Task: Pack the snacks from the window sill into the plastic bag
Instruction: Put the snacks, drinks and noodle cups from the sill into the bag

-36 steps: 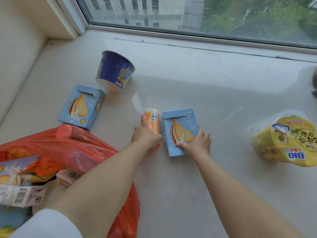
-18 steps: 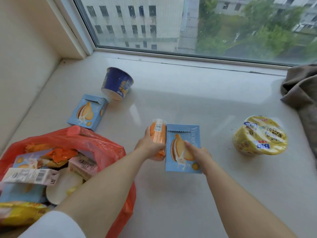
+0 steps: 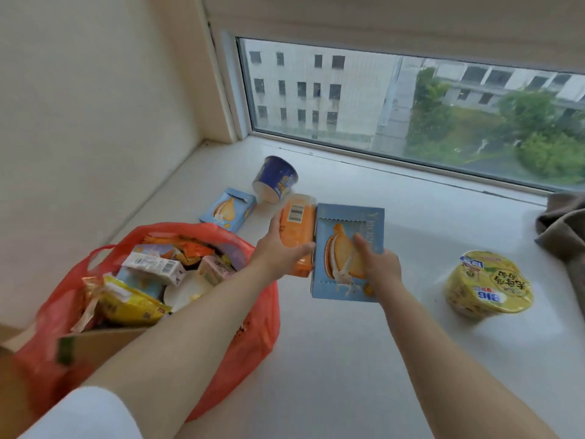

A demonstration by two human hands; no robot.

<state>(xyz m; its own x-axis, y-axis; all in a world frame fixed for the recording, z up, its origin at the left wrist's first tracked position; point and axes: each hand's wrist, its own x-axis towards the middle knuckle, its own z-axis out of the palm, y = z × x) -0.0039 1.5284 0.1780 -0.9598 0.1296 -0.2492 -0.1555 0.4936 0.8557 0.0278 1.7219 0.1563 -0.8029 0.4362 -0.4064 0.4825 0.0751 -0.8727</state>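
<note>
My left hand (image 3: 278, 253) grips an orange snack packet (image 3: 297, 224) lifted above the white window sill (image 3: 348, 359). Right beside it, my right hand (image 3: 378, 264) holds a blue biscuit box (image 3: 340, 248) off the sill, thumb across its front. The red plastic bag (image 3: 250, 337) stands open at the lower left, filled with several snack packs and cartons. On the sill lie another blue biscuit box (image 3: 228, 210), a dark blue cup (image 3: 275, 182) on its side and a yellow noodle bowl (image 3: 489, 285) at the right.
A wall (image 3: 95, 122) closes the sill on the left and the window glass (image 3: 411, 109) runs along the back. A brown cloth (image 3: 563, 229) lies at the right edge. A cardboard flap (image 3: 104, 340) shows at the bag's near side.
Both hands have lifted the orange packet and the blue box off the sill and drawn them nearer and leftward, toward the bag. The view has tilted up, so more of the window shows.
</note>
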